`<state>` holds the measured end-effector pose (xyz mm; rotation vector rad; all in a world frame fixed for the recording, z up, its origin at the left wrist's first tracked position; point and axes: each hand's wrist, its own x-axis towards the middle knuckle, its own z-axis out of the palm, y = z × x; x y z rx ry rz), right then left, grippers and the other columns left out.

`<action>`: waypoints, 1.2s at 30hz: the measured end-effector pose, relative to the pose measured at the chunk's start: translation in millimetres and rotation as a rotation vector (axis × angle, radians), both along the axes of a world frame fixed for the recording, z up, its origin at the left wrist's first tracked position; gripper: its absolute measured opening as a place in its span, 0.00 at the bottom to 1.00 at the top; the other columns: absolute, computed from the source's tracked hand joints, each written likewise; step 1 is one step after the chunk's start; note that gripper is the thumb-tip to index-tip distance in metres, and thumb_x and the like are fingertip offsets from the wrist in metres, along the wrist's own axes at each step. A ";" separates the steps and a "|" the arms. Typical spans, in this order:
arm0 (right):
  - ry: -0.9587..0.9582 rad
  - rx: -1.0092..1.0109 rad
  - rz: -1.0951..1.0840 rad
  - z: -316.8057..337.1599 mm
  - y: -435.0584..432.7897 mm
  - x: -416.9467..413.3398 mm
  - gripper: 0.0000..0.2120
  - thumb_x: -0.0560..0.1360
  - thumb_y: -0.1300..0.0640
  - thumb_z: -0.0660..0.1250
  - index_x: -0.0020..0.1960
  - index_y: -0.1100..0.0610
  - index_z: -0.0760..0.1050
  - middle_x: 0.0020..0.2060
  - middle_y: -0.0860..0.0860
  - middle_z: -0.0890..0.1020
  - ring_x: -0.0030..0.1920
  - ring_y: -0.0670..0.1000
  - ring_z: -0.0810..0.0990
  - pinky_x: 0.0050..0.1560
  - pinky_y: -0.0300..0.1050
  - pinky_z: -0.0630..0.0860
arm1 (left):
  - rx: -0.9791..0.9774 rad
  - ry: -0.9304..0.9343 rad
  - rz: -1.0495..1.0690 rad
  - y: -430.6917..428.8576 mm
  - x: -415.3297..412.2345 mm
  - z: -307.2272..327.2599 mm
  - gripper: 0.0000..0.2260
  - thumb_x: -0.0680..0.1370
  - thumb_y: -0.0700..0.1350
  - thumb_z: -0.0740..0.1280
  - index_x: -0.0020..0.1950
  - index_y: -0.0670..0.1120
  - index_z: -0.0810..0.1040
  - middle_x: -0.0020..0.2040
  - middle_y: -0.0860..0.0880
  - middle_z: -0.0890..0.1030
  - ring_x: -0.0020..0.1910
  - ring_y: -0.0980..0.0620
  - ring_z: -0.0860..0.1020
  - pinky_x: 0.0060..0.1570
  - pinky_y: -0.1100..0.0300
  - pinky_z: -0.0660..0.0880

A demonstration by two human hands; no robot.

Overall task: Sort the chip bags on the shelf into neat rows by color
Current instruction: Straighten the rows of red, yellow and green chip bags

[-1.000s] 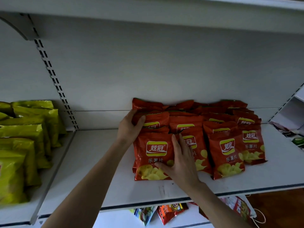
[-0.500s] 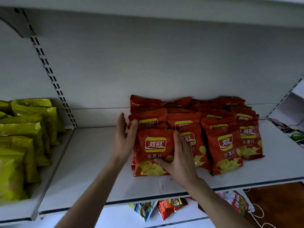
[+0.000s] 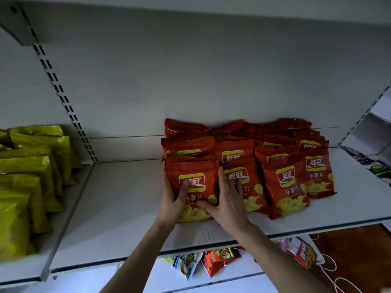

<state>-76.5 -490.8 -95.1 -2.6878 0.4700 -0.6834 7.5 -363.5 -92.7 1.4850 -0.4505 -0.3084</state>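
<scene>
From my remote seat I read 炫冠 on a red badge with a yellow-green border, and 乐薯片 in white beneath it, on the front red bag (image 3: 195, 182). Yellow chips are pictured along its lower part. It stands upright at the left end of the front row of red chip bags (image 3: 281, 166), which are stacked in rows back to the rear panel on the right half of the shelf (image 3: 118, 208), set back from its front edge.

My left hand (image 3: 170, 200) grips the bag's left edge, with the thumb across the logo. My right hand (image 3: 227, 200) lies along its right edge, with the fingers straight and together and the thumb on the lower front.

Yellow-green bags (image 3: 27, 176) fill the neighbouring shelf bay at the left; I cannot read their print. Mixed snack packets (image 3: 218, 259) show on the shelf below.
</scene>
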 end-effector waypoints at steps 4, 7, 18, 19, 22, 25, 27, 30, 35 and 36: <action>-0.109 0.025 0.012 7.9 -12.5 -14.7 0.44 0.70 0.29 0.53 0.71 0.62 0.58 0.67 0.61 0.70 0.67 0.52 0.63 0.65 0.54 0.59 | 0.004 -0.051 0.018 -3.2 -2.5 0.9 0.34 0.74 0.60 0.66 0.73 0.60 0.51 0.67 0.52 0.69 0.60 0.54 0.76 0.49 0.63 0.78; -0.142 -0.028 -0.059 6.8 -28.9 -29.1 0.37 0.75 0.34 0.51 0.69 0.63 0.63 0.66 0.60 0.71 0.67 0.53 0.64 0.66 0.54 0.59 | 0.021 -0.109 0.054 -1.9 -6.7 4.3 0.33 0.72 0.54 0.65 0.66 0.70 0.47 0.71 0.52 0.64 0.64 0.52 0.73 0.52 0.58 0.77; -0.177 -0.103 -0.179 -11.6 -39.0 -30.0 0.26 0.79 0.43 0.49 0.67 0.62 0.65 0.65 0.62 0.72 0.67 0.58 0.65 0.64 0.60 0.58 | 0.457 -0.960 0.135 -25.2 37.2 74.8 0.24 0.77 0.53 0.57 0.65 0.37 0.74 0.68 0.35 0.71 0.69 0.37 0.66 0.65 0.41 0.63; -0.166 -0.100 -0.185 -14.4 -38.9 -28.2 0.27 0.80 0.43 0.47 0.67 0.62 0.65 0.65 0.62 0.72 0.66 0.60 0.67 0.63 0.60 0.60 | 0.514 -1.044 0.068 -38.1 42.4 84.1 0.23 0.78 0.51 0.57 0.64 0.37 0.75 0.66 0.35 0.73 0.69 0.36 0.67 0.65 0.40 0.63; -0.215 -0.014 -0.216 -17.4 -42.1 -15.7 0.28 0.81 0.43 0.45 0.67 0.64 0.65 0.65 0.62 0.71 0.66 0.62 0.69 0.63 0.60 0.60 | 0.760 -1.126 -0.145 -74.2 53.1 100.0 0.18 0.82 0.49 0.56 0.69 0.42 0.72 0.73 0.42 0.65 0.75 0.43 0.58 0.72 0.42 0.52; -0.297 0.059 -0.257 -10.4 -44.9 -0.5 0.27 0.80 0.44 0.47 0.70 0.63 0.59 0.67 0.62 0.69 0.69 0.56 0.62 0.64 0.59 0.59 | 0.985 -1.158 -0.278 -102.4 64.4 106.6 0.18 0.83 0.47 0.54 0.72 0.47 0.67 0.76 0.47 0.59 0.76 0.49 0.52 0.72 0.45 0.47; -0.303 0.028 -0.261 -9.1 -46.3 3.5 0.26 0.80 0.44 0.47 0.69 0.62 0.59 0.66 0.63 0.70 0.68 0.55 0.61 0.63 0.59 0.60 | 1.048 -1.173 -0.341 -112.8 70.5 109.1 0.18 0.83 0.46 0.54 0.72 0.46 0.68 0.75 0.47 0.62 0.75 0.49 0.57 0.72 0.46 0.50; -0.292 -0.029 -0.253 -14.1 -50.1 -0.7 0.26 0.80 0.43 0.48 0.70 0.59 0.61 0.67 0.62 0.69 0.68 0.58 0.64 0.64 0.56 0.62 | 1.004 -1.163 -0.390 -118.8 76.7 110.8 0.16 0.83 0.44 0.56 0.69 0.45 0.72 0.73 0.45 0.67 0.71 0.48 0.65 0.69 0.52 0.57; -0.273 -0.051 -0.248 -15.0 -54.4 -2.2 0.26 0.79 0.41 0.49 0.69 0.57 0.62 0.67 0.62 0.69 0.67 0.61 0.66 0.63 0.56 0.64 | 0.887 -1.076 -0.453 -127.4 81.8 114.6 0.15 0.82 0.41 0.58 0.68 0.44 0.73 0.66 0.44 0.75 0.63 0.47 0.73 0.63 0.56 0.67; -0.272 -0.045 -0.248 -15.1 -53.9 -2.3 0.26 0.79 0.41 0.49 0.69 0.57 0.62 0.67 0.61 0.69 0.67 0.60 0.66 0.63 0.56 0.64 | 0.901 -1.073 -0.463 -128.8 81.8 115.0 0.15 0.82 0.41 0.58 0.67 0.44 0.74 0.64 0.45 0.76 0.61 0.47 0.74 0.61 0.56 0.68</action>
